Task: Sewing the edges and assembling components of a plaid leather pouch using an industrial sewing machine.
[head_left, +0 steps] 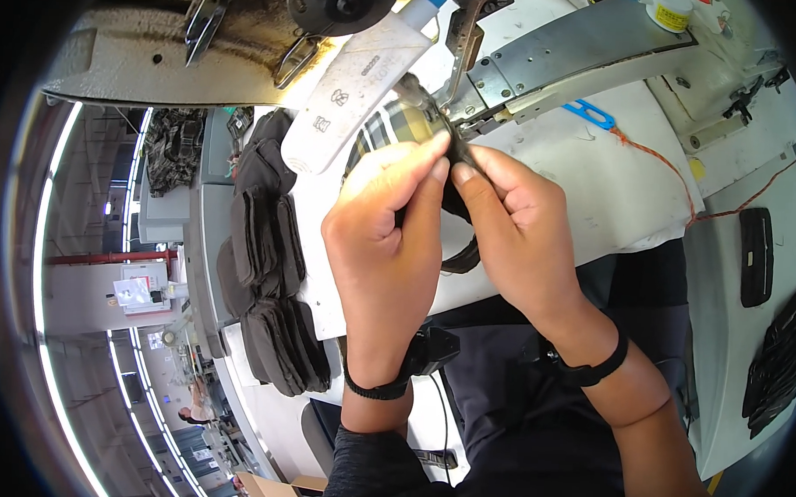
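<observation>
The dark cloth [456,154] sits at one o'clock from centre; we hold its edge pinched between thumb and fingers of the left hand [380,217] and right hand [520,219]. For best results, we should level both pinches and smooth folds. The metal machine bed [545,59] stands beyond, at one o'clock from the cloth.

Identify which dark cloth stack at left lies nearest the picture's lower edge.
The bottom stack, left of the left wristband; the other stacks lie higher in view.
</observation>
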Demonstrator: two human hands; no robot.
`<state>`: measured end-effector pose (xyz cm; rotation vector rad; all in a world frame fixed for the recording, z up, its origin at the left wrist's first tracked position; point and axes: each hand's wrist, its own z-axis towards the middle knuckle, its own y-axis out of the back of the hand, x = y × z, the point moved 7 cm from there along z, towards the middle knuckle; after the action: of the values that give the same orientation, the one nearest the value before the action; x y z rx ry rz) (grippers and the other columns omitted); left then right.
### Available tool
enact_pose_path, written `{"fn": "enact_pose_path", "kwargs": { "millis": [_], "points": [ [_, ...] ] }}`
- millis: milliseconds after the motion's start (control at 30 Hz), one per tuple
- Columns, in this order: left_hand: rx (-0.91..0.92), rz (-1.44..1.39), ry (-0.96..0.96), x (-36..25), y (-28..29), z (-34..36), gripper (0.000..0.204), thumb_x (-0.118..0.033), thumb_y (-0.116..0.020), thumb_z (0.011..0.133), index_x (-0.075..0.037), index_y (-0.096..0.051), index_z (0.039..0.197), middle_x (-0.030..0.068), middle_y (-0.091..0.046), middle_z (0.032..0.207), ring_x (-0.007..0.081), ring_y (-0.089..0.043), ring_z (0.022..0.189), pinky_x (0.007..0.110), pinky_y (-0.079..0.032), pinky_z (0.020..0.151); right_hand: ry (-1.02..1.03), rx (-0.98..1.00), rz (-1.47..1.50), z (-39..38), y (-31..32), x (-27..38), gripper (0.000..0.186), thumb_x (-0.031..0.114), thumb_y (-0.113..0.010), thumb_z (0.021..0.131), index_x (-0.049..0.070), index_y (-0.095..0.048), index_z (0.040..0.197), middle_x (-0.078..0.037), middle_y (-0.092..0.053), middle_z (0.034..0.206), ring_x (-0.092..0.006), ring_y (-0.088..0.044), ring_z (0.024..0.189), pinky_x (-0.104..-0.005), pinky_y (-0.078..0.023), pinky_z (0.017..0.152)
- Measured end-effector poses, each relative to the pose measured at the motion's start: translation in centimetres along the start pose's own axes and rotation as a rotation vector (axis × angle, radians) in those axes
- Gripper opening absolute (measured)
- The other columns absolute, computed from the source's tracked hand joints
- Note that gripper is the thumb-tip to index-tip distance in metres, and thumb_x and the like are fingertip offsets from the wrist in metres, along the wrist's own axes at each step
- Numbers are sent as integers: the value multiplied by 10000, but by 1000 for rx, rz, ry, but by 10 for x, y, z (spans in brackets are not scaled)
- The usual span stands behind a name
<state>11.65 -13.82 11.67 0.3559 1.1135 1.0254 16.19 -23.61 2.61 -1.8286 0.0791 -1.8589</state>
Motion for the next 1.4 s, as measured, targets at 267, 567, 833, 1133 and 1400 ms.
{"fn": "enact_pose_path", "kwargs": {
  "millis": [267,567,833,1133,1400],
  "points": [
    [-27,67,-111,-1,-3,3,184,26,-735,934,17,-781,1112,159,-754,970,253,-706,798,319,-548,745,-165,113,66,0,-8,-4,212,40,-564,1061,-56,-688,1204,14,-725,959,13,-577,801,-192,-463,655],
    [-179,254,-412,-7,-7,-41,380,115,-803,746,-51,-818,1087,69,-730,1029,257,-690,924,349,-555,789,361,-86,-389,-28,17,7,418,-18,-655,906,-2,-631,1323,-155,-693,1159,-270,-697,1028,-363,-559,930],
    [-221,147,-502,-1,-7,-47,344,112,-806,759,-33,-810,1071,96,-761,1027,268,-720,929,355,-580,804,122,26,16,-33,15,3,243,-43,-646,1014,-78,-670,1253,-84,-730,1163,-114,-693,1056,-268,-576,932],
    [-192,102,-291,4,-10,-44,499,161,-706,818,-36,-735,1275,142,-685,1262,268,-689,1117,340,-571,891,70,-3,136,-33,11,-7,262,10,-659,992,-50,-679,1246,-97,-756,1078,-121,-715,980,-280,-583,887],
    [-65,172,-252,6,5,-30,517,153,-634,790,-62,-747,1246,133,-682,1259,308,-654,1154,414,-521,1013,108,3,-16,-6,-1,-3,348,61,-658,960,-23,-666,1298,-137,-677,1235,-159,-672,925,-298,-567,700]
  ]
}}
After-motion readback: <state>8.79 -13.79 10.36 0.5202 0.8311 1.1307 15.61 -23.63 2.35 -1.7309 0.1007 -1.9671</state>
